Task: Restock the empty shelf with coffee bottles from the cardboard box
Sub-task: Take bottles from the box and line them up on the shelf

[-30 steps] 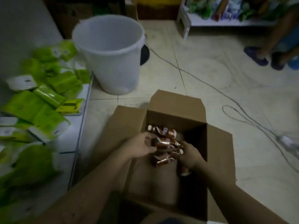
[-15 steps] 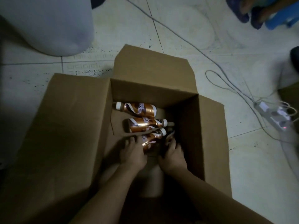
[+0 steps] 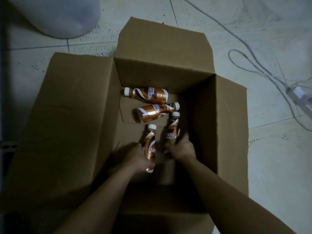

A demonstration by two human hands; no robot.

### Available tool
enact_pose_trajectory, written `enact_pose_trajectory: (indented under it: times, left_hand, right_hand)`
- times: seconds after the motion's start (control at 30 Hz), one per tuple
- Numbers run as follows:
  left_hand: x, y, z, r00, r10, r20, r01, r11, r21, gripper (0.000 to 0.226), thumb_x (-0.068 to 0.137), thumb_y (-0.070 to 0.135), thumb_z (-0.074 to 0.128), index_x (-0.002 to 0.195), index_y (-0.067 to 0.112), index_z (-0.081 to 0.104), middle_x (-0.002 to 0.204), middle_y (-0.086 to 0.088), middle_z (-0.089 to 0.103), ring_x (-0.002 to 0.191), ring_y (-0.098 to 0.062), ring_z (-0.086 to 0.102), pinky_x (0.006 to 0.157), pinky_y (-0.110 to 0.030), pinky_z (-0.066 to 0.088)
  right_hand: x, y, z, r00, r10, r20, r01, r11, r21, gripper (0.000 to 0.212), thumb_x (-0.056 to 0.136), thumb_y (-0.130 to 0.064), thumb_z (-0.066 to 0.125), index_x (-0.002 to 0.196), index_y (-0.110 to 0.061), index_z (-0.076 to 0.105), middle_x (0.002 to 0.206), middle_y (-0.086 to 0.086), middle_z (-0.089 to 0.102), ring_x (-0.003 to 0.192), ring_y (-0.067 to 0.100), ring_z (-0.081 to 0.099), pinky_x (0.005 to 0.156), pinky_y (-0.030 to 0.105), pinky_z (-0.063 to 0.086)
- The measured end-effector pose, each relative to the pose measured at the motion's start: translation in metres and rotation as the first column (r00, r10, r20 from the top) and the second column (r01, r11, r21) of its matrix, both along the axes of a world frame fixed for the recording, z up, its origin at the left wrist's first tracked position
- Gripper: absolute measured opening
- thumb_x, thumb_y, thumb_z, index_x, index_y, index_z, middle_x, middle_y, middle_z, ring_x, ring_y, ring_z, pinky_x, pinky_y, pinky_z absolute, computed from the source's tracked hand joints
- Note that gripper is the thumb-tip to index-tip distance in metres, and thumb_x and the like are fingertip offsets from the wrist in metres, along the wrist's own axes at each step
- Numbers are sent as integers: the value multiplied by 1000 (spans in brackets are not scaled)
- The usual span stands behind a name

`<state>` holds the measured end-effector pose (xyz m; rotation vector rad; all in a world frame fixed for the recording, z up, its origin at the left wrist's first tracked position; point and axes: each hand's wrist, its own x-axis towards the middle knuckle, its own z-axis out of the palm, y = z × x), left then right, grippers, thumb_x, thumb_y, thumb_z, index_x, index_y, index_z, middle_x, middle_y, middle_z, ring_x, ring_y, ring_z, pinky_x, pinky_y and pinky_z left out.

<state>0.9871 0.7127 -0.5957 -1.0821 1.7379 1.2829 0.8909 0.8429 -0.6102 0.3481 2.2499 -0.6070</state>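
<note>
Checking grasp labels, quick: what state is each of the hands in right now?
Left hand: grips the left coffee bottle.
Right hand: grips the right coffee bottle.

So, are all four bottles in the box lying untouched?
No, the left hand grips the near-left bottle and the right hand grips the near-right bottle.

Count: 1 cardboard box [image 3: 76, 107]. Inside, 4 of one kind: far coffee bottle [image 3: 146, 96] and middle coffee bottle [image 3: 156, 112], loose; left coffee bottle [image 3: 149, 147] gripped in my left hand [image 3: 136, 159], right coffee bottle [image 3: 172, 132] in my right hand [image 3: 182, 147]. Floor: 1 white bucket [image 3: 59, 16], 1 power strip [image 3: 302, 97]. Cable strands: can't count.
</note>
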Motion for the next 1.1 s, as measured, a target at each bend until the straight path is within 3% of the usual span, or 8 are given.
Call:
enact_pose_trajectory:
  times: [0.1,0.23,0.33,0.43,0.57,0.77,0.93,1.1]
  left_hand:
    - [8,-3,18,997,82,14,-83,993,84,74,73,19,78,137,23,41,130,-3,53,116,-24,53,92,-41,48]
    - [18,-9,48,989,129,-68,-121,986,111,71,69,16,82,129,26,47,123,1,58,112,-20,56,96,-44,47]
    - [20,-14,78,980,98,-171,-87,994,72,70,63,17,85,123,27,51,114,6,63,105,-15,59,96,-43,47]
    - [17,-17,118,955,66,-289,-71,997,-8,79,60,19,87,128,30,49,119,7,62,108,-15,58,97,-43,47]
    - [13,-27,186,880,100,-464,-151,986,-74,88,57,18,89,133,22,44,122,2,62,108,-17,60,96,-44,48]
    - [19,-40,320,705,51,-707,-254,949,-185,85,62,23,87,134,27,42,121,4,63,105,-14,61,91,-38,51]
    - [50,-40,424,587,-110,-802,-333,870,-363,86,61,28,88,134,30,41,106,7,57,99,-15,60,86,-40,54]
    - [99,-33,512,494,-238,-836,-439,762,-476,91,58,34,88,135,30,40,117,1,58,100,-16,58,79,-31,52]
  right_hand:
    - [3,5,9,991,-11,131,20,998,-66,50,73,-27,81,113,-14,55,99,3,65,79,13,62,61,28,52]
    - [20,19,29,966,100,238,-79,992,-97,34,71,-26,82,98,-15,65,97,7,71,85,19,68,81,39,58]
    - [32,22,58,975,188,114,-172,975,-143,49,66,-27,86,107,-21,59,98,-2,67,85,16,66,77,36,58]
    - [27,15,102,985,168,-39,-172,946,-276,56,64,-27,87,109,-22,53,95,0,69,73,15,71,60,30,60]
    - [9,-2,180,946,128,-296,-237,899,-369,64,59,-37,89,105,-26,46,87,-6,66,61,3,66,41,10,45]
    - [1,-21,306,812,164,-561,-434,811,-391,70,58,-44,88,110,-25,45,92,-11,62,80,3,62,69,27,55]
    - [25,-31,402,681,124,-722,-568,712,-413,66,61,-46,86,107,-30,42,93,-13,60,81,5,62,67,27,55]
    - [67,-33,496,578,63,-814,-670,607,-429,64,62,-42,86,106,-35,41,91,-16,60,73,-1,64,60,18,55]
